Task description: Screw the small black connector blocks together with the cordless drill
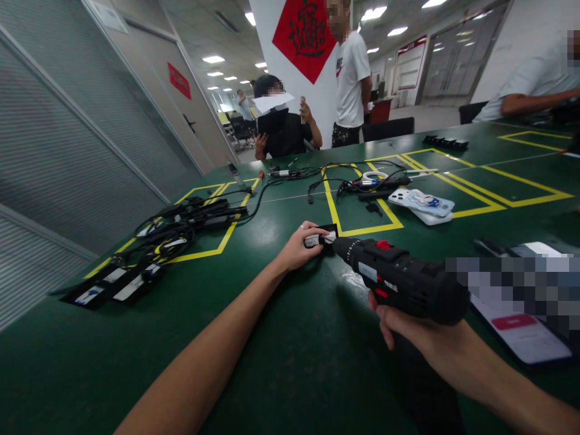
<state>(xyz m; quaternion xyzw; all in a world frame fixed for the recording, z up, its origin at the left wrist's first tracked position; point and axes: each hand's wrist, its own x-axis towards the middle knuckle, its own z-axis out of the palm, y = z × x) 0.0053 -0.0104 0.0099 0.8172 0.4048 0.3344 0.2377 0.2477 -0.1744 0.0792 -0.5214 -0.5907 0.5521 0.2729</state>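
- Spanning the lower view, the green bench (281, 356) carries the work.
- The drill (403, 275), held above the bench right of centre, points its nose toward ten o'clock. It should prove rigid and heavy, with its weight likely toward the motor end. Take hold by the handle beneath the body, palm high, to counter tipping.
- The right hand (419, 341) has its grip wrapped around that handle. The forearm enters from four o'clock; the drill body sits above the hand.
- The left hand (299, 248) has its grip closed on the small part, thumb on the near side, other fingers over the top. The forearm rises from seven o'clock toward one o'clock, the hand low at the bench.
- The small part (328, 229), black with a white face, lies at two o'clock from the left hand and ten o'clock from the drill nose. It is probably light, stiff and easily spun or slid. Hold it by opposite sides, fingertips clear of the bit.
- The bit (329, 239) reaches the part's near side; contact cannot be confirmed. Being slender, it would likely slip or bend under side load.
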